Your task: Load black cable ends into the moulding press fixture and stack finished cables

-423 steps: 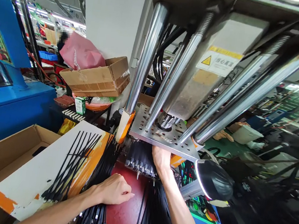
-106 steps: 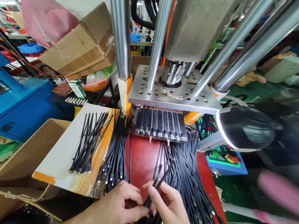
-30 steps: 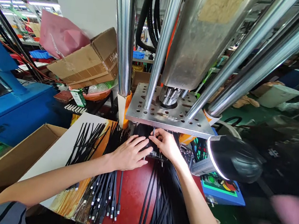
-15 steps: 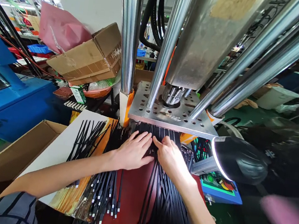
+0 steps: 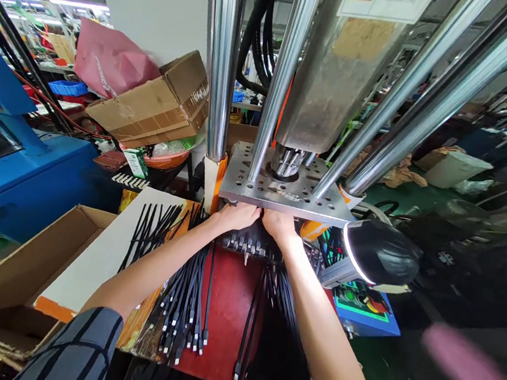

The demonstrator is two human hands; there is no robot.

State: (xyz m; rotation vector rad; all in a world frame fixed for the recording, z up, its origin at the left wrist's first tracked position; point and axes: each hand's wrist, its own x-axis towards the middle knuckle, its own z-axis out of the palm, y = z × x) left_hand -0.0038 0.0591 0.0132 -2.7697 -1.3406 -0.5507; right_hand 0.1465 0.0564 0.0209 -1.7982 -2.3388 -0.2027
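Note:
My left hand [image 5: 240, 215] and my right hand [image 5: 278, 222] reach side by side beneath the front edge of a drilled metal plate [image 5: 288, 205] on a press. The plate hides the fingers of both, so what they hold, if anything, does not show. Just below them sits a dark fixture [image 5: 247, 245] with a row of black connectors along its front. Black cables with light metal plugs [image 5: 180, 316] hang over the red work surface [image 5: 224, 310] to the left. A thicker bunch of black cables [image 5: 278, 341] lies under my right forearm.
Steel columns [image 5: 273, 87] rise from the plate. A black lamp [image 5: 379, 252] with a lit ring and a blue control box [image 5: 365, 311] stand to the right. More black cables [image 5: 151, 230] lie on a white board [image 5: 92, 256], beside an open cardboard box [image 5: 26, 267].
Both hands have moved forward from the cables in front of the press to under the plate. The dark fixture with its connector row now shows below them. The camera view has shifted slightly.

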